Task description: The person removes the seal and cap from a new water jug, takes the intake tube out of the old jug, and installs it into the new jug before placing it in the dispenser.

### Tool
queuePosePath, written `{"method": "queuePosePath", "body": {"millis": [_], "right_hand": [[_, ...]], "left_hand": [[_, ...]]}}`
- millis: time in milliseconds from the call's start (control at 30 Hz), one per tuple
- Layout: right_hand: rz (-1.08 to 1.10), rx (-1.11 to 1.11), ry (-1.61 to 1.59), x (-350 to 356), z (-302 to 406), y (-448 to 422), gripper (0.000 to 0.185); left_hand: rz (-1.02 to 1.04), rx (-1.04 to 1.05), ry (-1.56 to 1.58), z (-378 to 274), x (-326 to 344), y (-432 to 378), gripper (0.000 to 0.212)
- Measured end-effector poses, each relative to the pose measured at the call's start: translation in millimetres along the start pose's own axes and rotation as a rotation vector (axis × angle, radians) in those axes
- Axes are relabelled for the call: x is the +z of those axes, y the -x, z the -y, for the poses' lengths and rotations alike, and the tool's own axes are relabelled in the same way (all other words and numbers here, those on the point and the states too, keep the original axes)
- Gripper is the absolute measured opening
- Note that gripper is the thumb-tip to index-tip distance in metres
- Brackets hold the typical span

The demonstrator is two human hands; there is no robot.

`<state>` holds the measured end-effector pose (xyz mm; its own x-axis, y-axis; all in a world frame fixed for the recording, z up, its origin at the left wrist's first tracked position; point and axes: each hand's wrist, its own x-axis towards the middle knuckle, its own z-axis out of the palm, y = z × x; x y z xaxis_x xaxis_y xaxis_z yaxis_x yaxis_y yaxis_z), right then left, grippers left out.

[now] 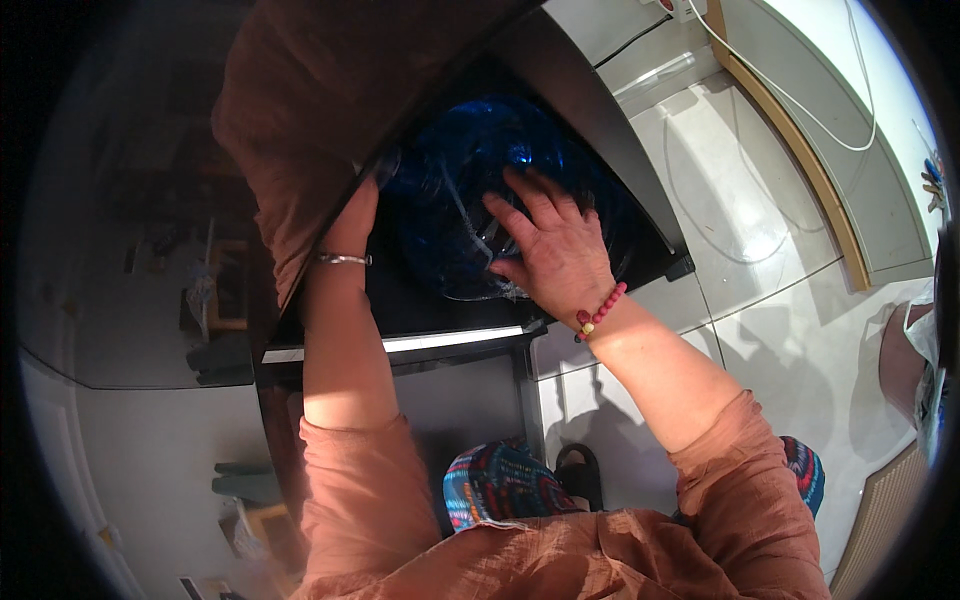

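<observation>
A large, clear blue plastic bottle [450, 225], apparently a water jug, lies inside a black cabinet-like housing [645, 180]. On its side rests my right hand [555, 247], fingers spread and wearing a red bead bracelet. A pale seam or crease runs along the plastic beside the thumb. My left hand [363, 206], with a silver bangle at the wrist, is at the bottle's left end, near what looks like its neck. A dark glossy panel [150, 300] hides the left fingers, so their grip cannot be seen.
The glossy panel fills the left side and mirrors the sleeve. Tiled floor [780, 345] lies right, with a black slipper [579, 472] below. At upper right are a wood-edged grey furniture panel [832, 150], a hanging white cable [795, 97] and a power strip [686, 9].
</observation>
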<state>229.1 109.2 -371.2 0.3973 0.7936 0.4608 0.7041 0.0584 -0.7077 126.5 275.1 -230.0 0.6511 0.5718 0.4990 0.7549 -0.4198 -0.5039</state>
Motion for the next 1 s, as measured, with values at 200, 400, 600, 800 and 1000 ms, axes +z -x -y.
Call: {"method": "queuePosePath", "body": {"millis": [200, 400, 600, 800, 1000], "right_hand": [[0.025, 0.004, -0.047, -0.2, -2.7, -0.8, 0.063], [-0.005, -0.013, -0.063, -1.7, -4.5, -1.4, 0.065], [0.001, -0.006, -0.084, -3.1, -4.3, -1.1, 0.064], [-0.004, -0.012, -0.057, -0.4, -4.2, -0.5, 0.064], [-0.017, -0.013, -0.073, -1.8, -6.6, -1.1, 0.063]], "left_hand": [[-0.055, 0.019, 0.384, -5.4, -25.3, 27.9, 0.034], [-0.050, -0.127, 0.424, -3.1, -43.6, 44.1, 0.037], [-0.246, 0.041, 0.243, 10.9, -41.5, 65.8, 0.039], [-0.456, -0.227, 0.758, 26.7, -9.9, 97.5, 0.033], [-0.499, -0.139, 0.433, 50.4, 10.5, 69.3, 0.023]]}}
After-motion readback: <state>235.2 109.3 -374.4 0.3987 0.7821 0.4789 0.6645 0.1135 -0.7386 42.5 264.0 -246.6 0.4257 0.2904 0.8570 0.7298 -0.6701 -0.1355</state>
